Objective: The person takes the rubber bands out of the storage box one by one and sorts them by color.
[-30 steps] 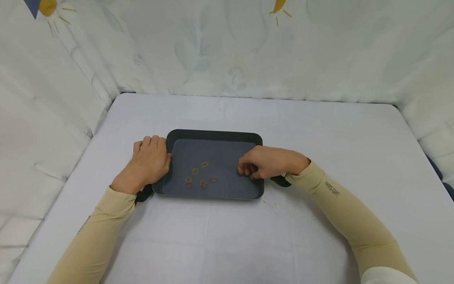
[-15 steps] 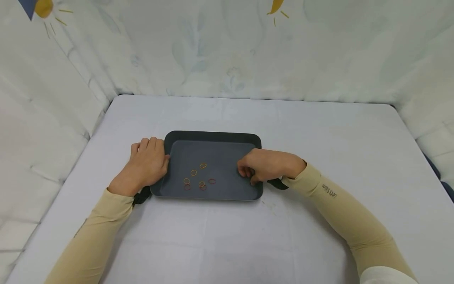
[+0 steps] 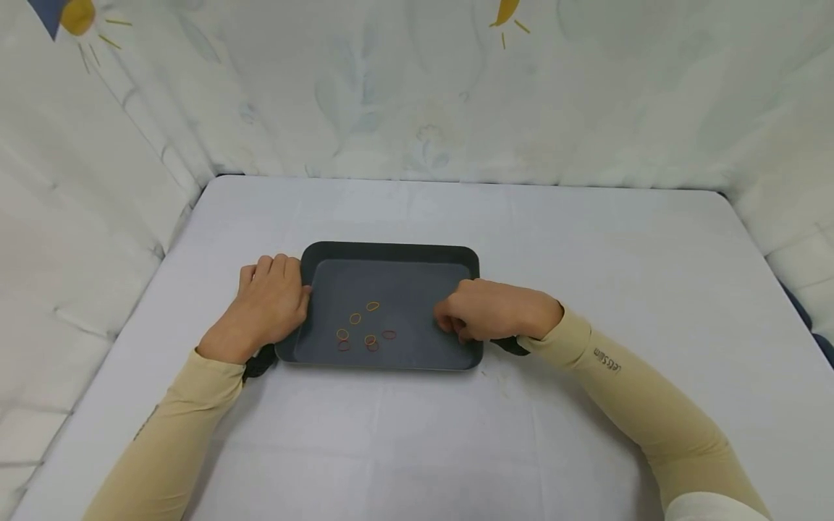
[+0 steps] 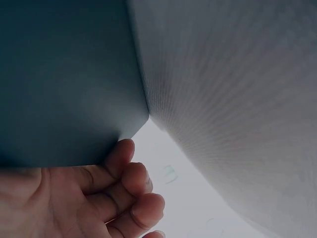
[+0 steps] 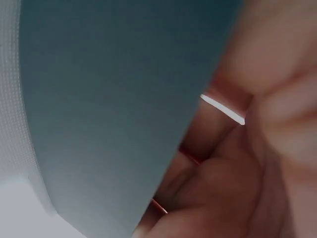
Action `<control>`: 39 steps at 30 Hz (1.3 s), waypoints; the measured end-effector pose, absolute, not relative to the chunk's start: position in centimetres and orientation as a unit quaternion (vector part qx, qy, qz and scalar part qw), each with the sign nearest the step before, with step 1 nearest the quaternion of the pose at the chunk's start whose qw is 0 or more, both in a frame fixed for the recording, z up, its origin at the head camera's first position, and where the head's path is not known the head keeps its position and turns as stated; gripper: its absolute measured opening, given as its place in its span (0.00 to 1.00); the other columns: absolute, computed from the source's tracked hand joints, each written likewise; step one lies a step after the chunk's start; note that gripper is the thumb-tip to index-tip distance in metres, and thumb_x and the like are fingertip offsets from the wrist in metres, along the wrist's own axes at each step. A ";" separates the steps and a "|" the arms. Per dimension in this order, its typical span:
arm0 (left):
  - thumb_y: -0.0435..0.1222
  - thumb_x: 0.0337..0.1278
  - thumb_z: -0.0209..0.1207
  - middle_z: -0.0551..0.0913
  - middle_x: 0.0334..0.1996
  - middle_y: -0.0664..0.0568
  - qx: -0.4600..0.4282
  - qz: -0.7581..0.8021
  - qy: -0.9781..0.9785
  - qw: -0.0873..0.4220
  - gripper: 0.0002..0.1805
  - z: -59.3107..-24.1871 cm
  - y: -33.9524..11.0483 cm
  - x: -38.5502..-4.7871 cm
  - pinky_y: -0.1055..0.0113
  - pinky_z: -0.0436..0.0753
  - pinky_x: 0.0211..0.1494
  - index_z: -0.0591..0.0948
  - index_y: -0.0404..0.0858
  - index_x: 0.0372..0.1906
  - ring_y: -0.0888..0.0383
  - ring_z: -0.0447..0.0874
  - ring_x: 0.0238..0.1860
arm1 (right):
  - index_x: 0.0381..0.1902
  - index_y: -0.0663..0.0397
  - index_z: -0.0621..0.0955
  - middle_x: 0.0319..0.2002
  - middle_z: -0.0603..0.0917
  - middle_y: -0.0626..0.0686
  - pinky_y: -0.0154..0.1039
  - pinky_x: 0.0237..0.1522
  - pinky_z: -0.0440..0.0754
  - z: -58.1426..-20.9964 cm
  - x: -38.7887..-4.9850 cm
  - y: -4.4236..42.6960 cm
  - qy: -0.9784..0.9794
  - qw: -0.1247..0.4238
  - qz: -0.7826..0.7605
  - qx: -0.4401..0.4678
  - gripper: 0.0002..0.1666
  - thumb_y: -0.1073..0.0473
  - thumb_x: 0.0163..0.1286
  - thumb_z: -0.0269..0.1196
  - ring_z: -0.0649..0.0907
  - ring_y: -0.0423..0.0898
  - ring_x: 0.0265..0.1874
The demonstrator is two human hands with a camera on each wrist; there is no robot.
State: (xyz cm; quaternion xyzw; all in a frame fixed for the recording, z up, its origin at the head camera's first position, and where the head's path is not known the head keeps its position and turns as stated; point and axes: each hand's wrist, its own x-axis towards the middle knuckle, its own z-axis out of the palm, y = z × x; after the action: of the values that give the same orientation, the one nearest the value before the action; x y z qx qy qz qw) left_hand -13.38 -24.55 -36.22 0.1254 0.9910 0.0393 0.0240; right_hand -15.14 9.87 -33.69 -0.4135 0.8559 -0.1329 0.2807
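At the left end of the dark tray (image 3: 404,278), your left hand (image 3: 268,304) grips the side wall, thumb at the rim and fingers bent along the outside; this hold probably steadies the tray on the white table (image 3: 586,239). To the right of that hand, toward the near left part of the tray floor, lie four yellow bands (image 3: 373,306) and three red bands (image 3: 389,334). One yellow band overlaps a red one. The raised walls likely keep these light loops contained. Farther right, your right hand (image 3: 491,311) reaches over the opposite wall, fingers bent down inside the tray, well apart from the bands; this angle presumably brings the fingertips to the floor. You cannot tell whether they pinch anything: the hand and tray hide them.
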 end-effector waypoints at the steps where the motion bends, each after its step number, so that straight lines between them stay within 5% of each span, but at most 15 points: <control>1: 0.37 0.75 0.49 0.70 0.39 0.37 0.125 0.039 0.991 0.024 0.13 -36.2 -24.6 -13.4 0.42 0.64 0.53 0.69 0.27 0.44 0.37 0.65 0.47 | 0.33 0.50 0.80 0.22 0.79 0.41 0.31 0.31 0.74 -33.7 -15.2 9.9 0.854 0.283 -0.135 -0.415 0.13 0.75 0.63 0.63 0.74 0.37 0.22; 18: 0.36 0.75 0.49 0.69 0.37 0.37 0.139 0.038 0.990 0.011 0.13 -36.4 -24.6 -13.4 0.46 0.64 0.46 0.68 0.27 0.44 0.39 0.65 0.43 | 0.39 0.50 0.81 0.34 0.85 0.43 0.32 0.40 0.82 -33.6 -15.7 10.2 0.844 0.274 -0.190 -0.420 0.11 0.69 0.64 0.71 0.81 0.36 0.35; 39: 0.36 0.75 0.49 0.68 0.37 0.37 0.139 0.031 0.990 0.009 0.12 -36.4 -24.6 -13.4 0.48 0.63 0.45 0.67 0.28 0.43 0.39 0.64 0.43 | 0.33 0.49 0.86 0.31 0.89 0.42 0.31 0.40 0.85 -33.2 -15.9 10.8 0.834 0.231 -0.259 -0.428 0.10 0.67 0.59 0.76 0.87 0.32 0.34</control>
State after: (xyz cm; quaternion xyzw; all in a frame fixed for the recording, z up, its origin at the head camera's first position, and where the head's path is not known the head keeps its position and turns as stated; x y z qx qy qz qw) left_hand -13.38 -24.64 -36.42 0.1387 0.9898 0.0314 0.0093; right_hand -15.92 10.80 -33.18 -0.4282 0.8342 -0.2591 0.2315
